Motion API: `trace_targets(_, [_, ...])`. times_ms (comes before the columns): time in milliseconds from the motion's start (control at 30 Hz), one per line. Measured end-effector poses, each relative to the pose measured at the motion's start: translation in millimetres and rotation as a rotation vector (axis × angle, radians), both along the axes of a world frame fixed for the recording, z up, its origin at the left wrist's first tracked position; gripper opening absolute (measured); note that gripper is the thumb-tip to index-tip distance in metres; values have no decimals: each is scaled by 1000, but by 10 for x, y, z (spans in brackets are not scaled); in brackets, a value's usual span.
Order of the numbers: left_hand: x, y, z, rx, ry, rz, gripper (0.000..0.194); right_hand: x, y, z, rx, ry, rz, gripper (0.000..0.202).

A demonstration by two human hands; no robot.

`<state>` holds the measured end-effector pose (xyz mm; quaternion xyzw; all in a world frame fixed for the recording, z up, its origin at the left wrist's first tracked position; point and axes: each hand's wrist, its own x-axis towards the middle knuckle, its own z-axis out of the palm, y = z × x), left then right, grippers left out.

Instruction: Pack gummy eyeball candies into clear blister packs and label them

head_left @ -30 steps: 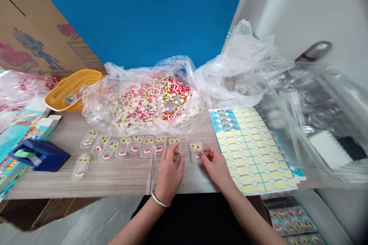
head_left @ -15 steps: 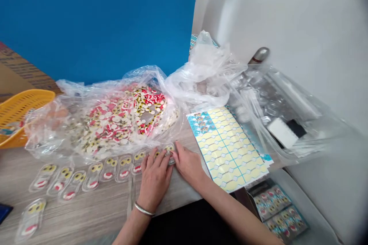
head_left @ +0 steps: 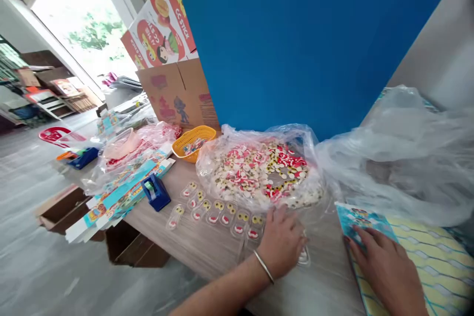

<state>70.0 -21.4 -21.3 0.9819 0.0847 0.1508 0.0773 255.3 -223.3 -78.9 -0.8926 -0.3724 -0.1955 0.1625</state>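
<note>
My left hand (head_left: 282,243), with a silver bangle on its wrist, rests over the right end of a row of clear plastic blister packs (head_left: 254,232). Its fingers are bent and apart, partly blurred, and cover most of the packs beneath. Each visible pack holds yellow-and-black eye pieces and a red-and-white mouth piece. One pack (head_left: 303,256) pokes out beside the hand. My right hand (head_left: 388,266) lies on the left edge of a printed sticker sheet (head_left: 440,247), yellow with a blue corner, its fingers apart over the blue part.
Behind the row, a clear bag (head_left: 259,168) spills small red, white and yellow pieces. A yellow basket (head_left: 192,140), blue tape dispenser (head_left: 155,192) and printed card strips (head_left: 122,187) stand left. Crumpled plastic bags (head_left: 400,158) lie right. A blue panel (head_left: 296,49) rises behind.
The view has swung left, showing more of the room. My right hand has left the pack beside my left hand and moved right onto the sticker sheet. My left hand stays over the packs.
</note>
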Motion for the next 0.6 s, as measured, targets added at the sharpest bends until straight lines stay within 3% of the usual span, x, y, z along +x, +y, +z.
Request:
trace_targets(133, [279,457,77,43,95,-4,29,-73,3,-57,-145,-92,-52,41])
trace_targets(267, [504,779,128,48,194,-9,22,-257,-41,87,-156,8,-127,26])
trace_targets(467, [787,1009,-24,83,95,-144,14,-400,-119,177,-127,144,-196,29])
trace_targets(600, [907,1152,-111,72,10,-132,15,-478,-210,143,-105,190,-189,31])
